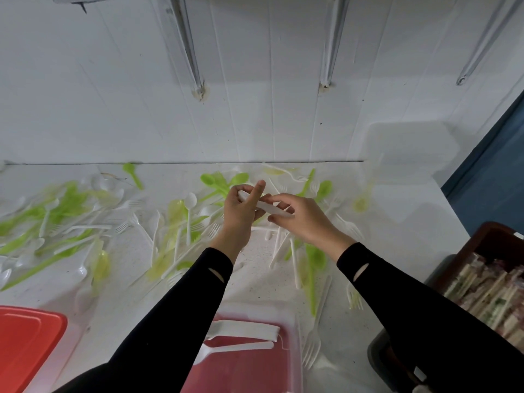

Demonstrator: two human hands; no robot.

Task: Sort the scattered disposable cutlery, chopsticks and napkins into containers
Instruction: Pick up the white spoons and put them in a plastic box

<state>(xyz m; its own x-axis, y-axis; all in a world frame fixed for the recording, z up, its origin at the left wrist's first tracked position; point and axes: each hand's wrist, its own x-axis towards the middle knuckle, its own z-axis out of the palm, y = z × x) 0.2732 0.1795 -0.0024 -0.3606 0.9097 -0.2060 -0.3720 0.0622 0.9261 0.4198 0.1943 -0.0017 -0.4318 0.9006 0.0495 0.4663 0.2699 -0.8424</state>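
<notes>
risk, slip: the bundle [266, 207] of white pieces is being squared up in mid-air, and smooth plastic could be sliding out and dropping back into the pile.
risk, cause: the left hand [241, 211] is holding with only some fingers, its forefinger sticking up free.
risk, mixing: a green piece could be getting swept along if the hands are dipping low, since green and white are lying tangled together.
risk, carry: a tilted bundle could be fanning out on the way to the bin [243, 370] and missing its wall, as the fork [312, 347] lying just right of the bin suggests.
left hand: its other fingers are curling round the bundle's far end.
right hand [300, 217]: thumb and fingers are pinching the near end.
bundle look: thin, white and stacked flat; blur is hiding whether these are knives or spoons.
bundle place: hanging well beyond the bin, above the pile.
pile [181, 222]: green and white spoons and forks are lying scattered beyond the bin and to its left.
bin: clear walls, red floor, a few white pieces [241, 330] resting inside.
crate [493, 236]: sitting right of the bin, holding wrapped packets.
</notes>
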